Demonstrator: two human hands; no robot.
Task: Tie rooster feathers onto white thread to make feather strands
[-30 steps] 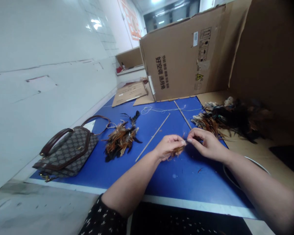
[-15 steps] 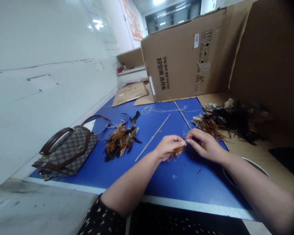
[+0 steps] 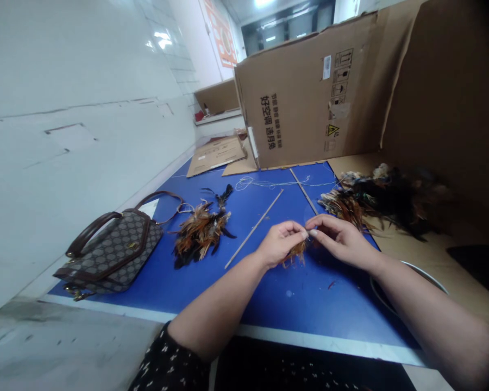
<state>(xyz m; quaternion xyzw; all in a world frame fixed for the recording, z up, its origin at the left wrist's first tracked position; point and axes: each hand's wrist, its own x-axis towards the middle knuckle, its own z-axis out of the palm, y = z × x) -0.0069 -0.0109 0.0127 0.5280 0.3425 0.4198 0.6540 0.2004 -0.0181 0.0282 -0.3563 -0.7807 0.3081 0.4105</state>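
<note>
One small bundle of brown feathers is held in the left hand, above the blue table. The right hand has its thumb and forefinger brought to the left fingertips; whether they grip anything cannot be told. Left of both hands, a larger feather pile lies between a patterned handbag and a thin stick.

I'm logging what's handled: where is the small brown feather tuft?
In the head view, the tuft is right of centre, in the left hand beside the right hand, over the blue tabletop.
</note>
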